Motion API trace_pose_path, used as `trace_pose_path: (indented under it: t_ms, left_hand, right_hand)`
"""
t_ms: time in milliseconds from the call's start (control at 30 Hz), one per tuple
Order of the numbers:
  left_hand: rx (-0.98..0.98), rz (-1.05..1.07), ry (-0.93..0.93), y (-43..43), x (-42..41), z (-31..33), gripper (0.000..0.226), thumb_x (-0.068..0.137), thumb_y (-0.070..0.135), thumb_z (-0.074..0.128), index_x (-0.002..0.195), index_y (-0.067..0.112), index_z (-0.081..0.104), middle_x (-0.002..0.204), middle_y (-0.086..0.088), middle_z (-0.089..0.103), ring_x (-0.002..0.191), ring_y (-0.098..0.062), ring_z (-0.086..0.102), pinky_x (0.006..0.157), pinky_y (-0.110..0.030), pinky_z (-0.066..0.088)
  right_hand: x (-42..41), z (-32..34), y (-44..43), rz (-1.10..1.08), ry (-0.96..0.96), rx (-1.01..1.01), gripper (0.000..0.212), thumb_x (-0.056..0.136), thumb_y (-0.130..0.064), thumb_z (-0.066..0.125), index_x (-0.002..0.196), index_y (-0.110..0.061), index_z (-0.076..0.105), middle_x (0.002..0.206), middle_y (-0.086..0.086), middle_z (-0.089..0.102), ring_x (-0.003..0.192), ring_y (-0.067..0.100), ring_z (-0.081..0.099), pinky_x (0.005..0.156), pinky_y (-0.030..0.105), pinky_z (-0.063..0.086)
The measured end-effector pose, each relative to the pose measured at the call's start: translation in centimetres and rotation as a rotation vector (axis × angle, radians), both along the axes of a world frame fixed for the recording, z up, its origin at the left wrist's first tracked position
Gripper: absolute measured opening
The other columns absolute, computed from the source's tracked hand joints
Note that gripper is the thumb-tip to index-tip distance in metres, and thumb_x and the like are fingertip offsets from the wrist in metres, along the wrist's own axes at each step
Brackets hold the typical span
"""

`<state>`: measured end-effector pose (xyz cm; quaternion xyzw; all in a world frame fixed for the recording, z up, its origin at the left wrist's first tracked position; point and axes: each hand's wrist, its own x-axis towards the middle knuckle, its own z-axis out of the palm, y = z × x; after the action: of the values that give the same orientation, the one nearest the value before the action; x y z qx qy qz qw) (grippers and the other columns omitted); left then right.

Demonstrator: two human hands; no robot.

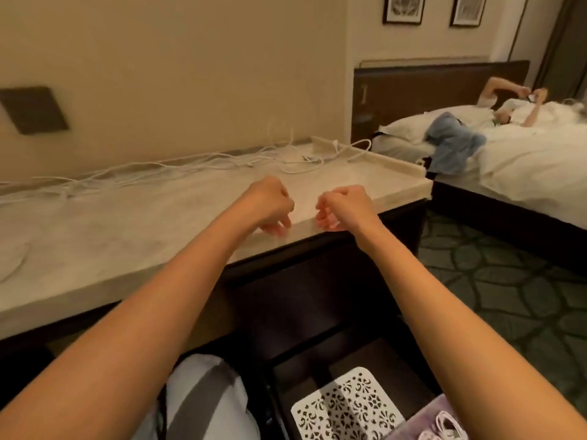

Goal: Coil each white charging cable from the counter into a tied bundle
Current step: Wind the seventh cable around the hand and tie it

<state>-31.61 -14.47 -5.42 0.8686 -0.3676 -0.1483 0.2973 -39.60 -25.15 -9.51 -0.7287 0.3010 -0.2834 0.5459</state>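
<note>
Several white charging cables lie loose and tangled along the back of the pale marble counter, running from the far left to a white power strip near the wall. Another white cable loop shows at the left edge. My left hand and my right hand hang side by side over the counter's front edge, a small gap between them. Their fingers droop loosely curled, and I see no cable in either. The cables lie well behind both hands.
The counter ends at a raised lip on the right. Beyond it a person lies on a white bed. Under the counter there are dark drawers, a grey-white bag, a patterned white panel and green patterned carpet.
</note>
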Motion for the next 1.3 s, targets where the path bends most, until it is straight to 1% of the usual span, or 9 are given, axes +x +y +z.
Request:
trace_pose_path:
  t_ms: [433,567,733,833,967,1067,1133,1200,1300]
  left_hand:
    - [-0.043,0.211,-0.103,3.9,12.3,2.3,0.026,0.09,0.002,0.04,0.098,-0.007,0.063,0.093,-0.021,0.069,0.073,-0.033,0.068,0.063,-0.035,0.056]
    - [0.012,0.197,-0.134,1.1,15.5,2.0,0.026,0.09,0.003,0.037,0.103,-0.005,0.059,0.1,-0.021,0.066,0.08,-0.033,0.07,0.068,-0.038,0.059]
    - [0.067,0.159,-0.11,-3.1,20.1,1.1,0.028,0.09,0.002,0.039,0.113,0.0,0.055,0.114,-0.02,0.058,0.093,-0.033,0.064,0.069,-0.038,0.058]
    - [0.01,0.116,-0.116,-5.0,22.0,0.2,0.036,0.088,-0.002,0.036,0.121,0.003,0.049,0.125,-0.019,0.049,0.104,-0.035,0.056,0.083,-0.043,0.054]
    - [-0.065,-0.037,-0.166,-6.6,23.5,-0.9,0.049,0.091,-0.003,0.039,0.138,0.008,0.036,0.143,-0.013,0.038,0.123,-0.031,0.046,0.097,-0.039,0.044]
    - [-0.003,-0.075,-0.253,-6.8,24.7,-1.6,0.021,0.096,0.017,0.045,0.11,0.006,0.058,0.115,-0.015,0.058,0.103,-0.029,0.053,0.083,-0.032,0.04]
    - [0.052,-0.063,-0.352,-6.1,25.4,-1.9,0.025,0.096,0.025,0.047,0.079,0.009,0.057,0.084,-0.008,0.056,0.084,-0.026,0.05,0.069,-0.031,0.033]
    - [0.042,-0.031,-0.468,-4.6,26.1,-2.0,0.036,0.095,0.025,0.049,0.062,0.013,0.043,0.075,-0.005,0.051,0.08,-0.027,0.05,0.064,-0.028,0.028]
    - [0.018,0.07,-0.555,-1.9,27.7,-2.0,0.026,0.096,0.021,0.048,0.076,0.006,0.055,0.092,-0.016,0.061,0.093,-0.034,0.056,0.067,-0.028,0.029]
  right_hand:
    - [13.7,3.3,2.2,0.092,0.075,-0.182,0.021,0.081,-0.008,0.056,0.09,0.009,0.065,0.082,0.017,0.062,0.078,0.026,0.06,0.084,0.042,0.052]
    - [17.1,2.7,-0.1,0.041,0.163,-0.318,0.022,0.083,-0.005,0.055,0.103,-0.003,0.065,0.108,0.015,0.064,0.097,0.026,0.058,0.087,0.036,0.048]
    - [21.5,2.1,-4.5,-0.08,0.254,-0.431,0.046,0.089,-0.007,0.051,0.133,-0.007,0.041,0.136,0.013,0.036,0.12,0.029,0.046,0.095,0.03,0.037]
    - [23.2,1.1,-6.7,-0.063,0.346,-0.467,0.043,0.09,-0.006,0.048,0.133,-0.008,0.046,0.135,0.015,0.043,0.123,0.029,0.044,0.097,0.031,0.036]
    - [24.4,0.6,-7.4,-0.007,0.282,-0.518,0.032,0.084,0.005,0.047,0.109,-0.005,0.065,0.113,0.013,0.062,0.108,0.025,0.055,0.09,0.029,0.04]
    - [24.9,0.5,-6.8,0.043,0.167,-0.512,0.022,0.079,0.005,0.051,0.088,-0.004,0.069,0.089,0.008,0.066,0.085,0.017,0.056,0.069,0.017,0.039]
    - [25.5,0.4,-6.2,0.088,0.125,-0.526,0.017,0.078,0.004,0.053,0.081,-0.003,0.068,0.078,0.003,0.06,0.078,0.013,0.052,0.06,0.014,0.036]
    - [26.5,0.3,-5.2,0.131,0.125,-0.589,0.013,0.082,-0.001,0.055,0.083,-0.003,0.068,0.081,0.006,0.061,0.081,0.015,0.051,0.065,0.018,0.035]
    - [28.1,0.2,-4.0,0.124,0.243,-0.75,0.015,0.09,-0.014,0.053,0.094,-0.009,0.067,0.101,0.01,0.065,0.102,0.023,0.05,0.083,0.03,0.035]
